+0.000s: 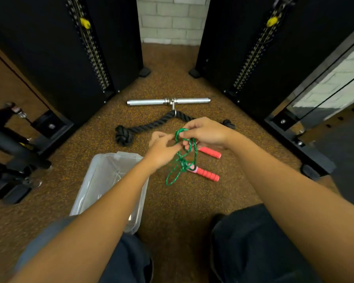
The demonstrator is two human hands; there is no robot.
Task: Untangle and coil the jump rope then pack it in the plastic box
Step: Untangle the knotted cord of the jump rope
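Jump rope [184, 154] knotted, held up between both hands above the floor.

Head view: my right hand [205, 132] pinches the top loops shut, my left hand [161, 151] closes on a strand beside the knot; both red handles [207, 174] lie below. I'd say tease loops apart gently, feeding a handle through, not yanking. Plastic box [94, 176] waits left, just beside.

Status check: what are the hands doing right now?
Left hand and right hand pinching tangled green jump rope. Red handles hanging. Clear plastic box open. Nothing blocking.
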